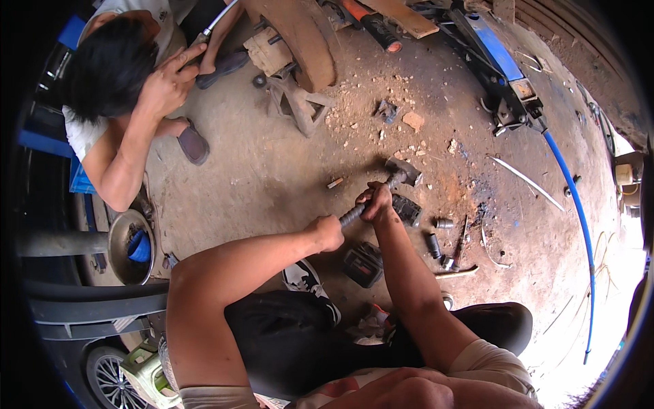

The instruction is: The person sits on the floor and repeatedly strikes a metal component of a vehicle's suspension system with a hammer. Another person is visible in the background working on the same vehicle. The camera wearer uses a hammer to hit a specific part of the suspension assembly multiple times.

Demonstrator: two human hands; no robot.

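Both my hands grip a hammer (353, 215) with a dark, ribbed handle, held slantwise above the floor. My left hand (328, 233) is closed round the lower end of the handle. Farther up, my right hand (376, 202) wraps the handle just below the head. The metal hammer head (405, 172) points away from me to the right. Below my right wrist lies a dark, boxy part (407, 210) on the floor. A black battery-like block (363, 265) rests between my arms, near my shoe.
At the upper left a co-worker (129, 102) crouches, holding a metal-shafted tool (216, 22). A blue floor jack (501, 58) with a long blue handle (575, 198) stands at right. Sockets (434, 245) and rubble (412, 123) lie about. A metal bowl (117, 259) is at left.
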